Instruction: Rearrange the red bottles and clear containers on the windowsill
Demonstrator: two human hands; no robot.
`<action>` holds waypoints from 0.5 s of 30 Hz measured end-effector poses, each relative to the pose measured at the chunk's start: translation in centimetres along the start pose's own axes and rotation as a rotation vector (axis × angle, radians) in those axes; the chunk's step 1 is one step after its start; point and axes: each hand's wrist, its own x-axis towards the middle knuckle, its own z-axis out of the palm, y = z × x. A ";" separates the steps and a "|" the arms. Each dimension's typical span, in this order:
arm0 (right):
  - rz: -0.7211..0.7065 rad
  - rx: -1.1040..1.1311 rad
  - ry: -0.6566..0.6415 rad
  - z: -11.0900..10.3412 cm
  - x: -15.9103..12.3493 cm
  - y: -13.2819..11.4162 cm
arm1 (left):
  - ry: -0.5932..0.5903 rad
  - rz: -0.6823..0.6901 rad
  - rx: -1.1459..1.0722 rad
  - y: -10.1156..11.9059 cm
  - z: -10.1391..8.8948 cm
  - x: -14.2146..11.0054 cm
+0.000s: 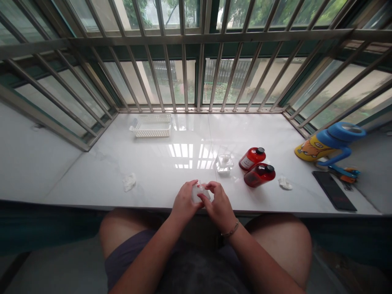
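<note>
While the left hand (184,199) curls its fingers around a small clear bottle (196,195) at the near edge of the white table (156,175), the right hand (219,205) bends thumb and fingers about its top — whether they pinch it, one cannot tell. It looks light and stiff, likely slippery, perhaps fragile — best steadied low, round the body, leaving the top free.

We see a sm. whitish, translucent container (195,196), boxy-looking, just above the desk's (153,179) near edge, approx. mid-width. Our L hand (185,200) holds its side; our R hand (219,203) is at its top, w/ the neck partly hidden, so we can't tell if it's capped.
</note>
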 end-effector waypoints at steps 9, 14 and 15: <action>-0.125 -0.170 0.012 -0.5 0.5 -0.6 | 0.030 0.012 0.012 0.0 0.2 -0.1; -0.134 -0.212 0.027 -0.3 0.3 -1.2 | 0.050 0.029 0.026 0.1 0.2 -0.2; -0.133 -0.220 0.034 -0.2 0.2 -1.3 | 0.052 0.030 0.028 0.1 0.3 -0.2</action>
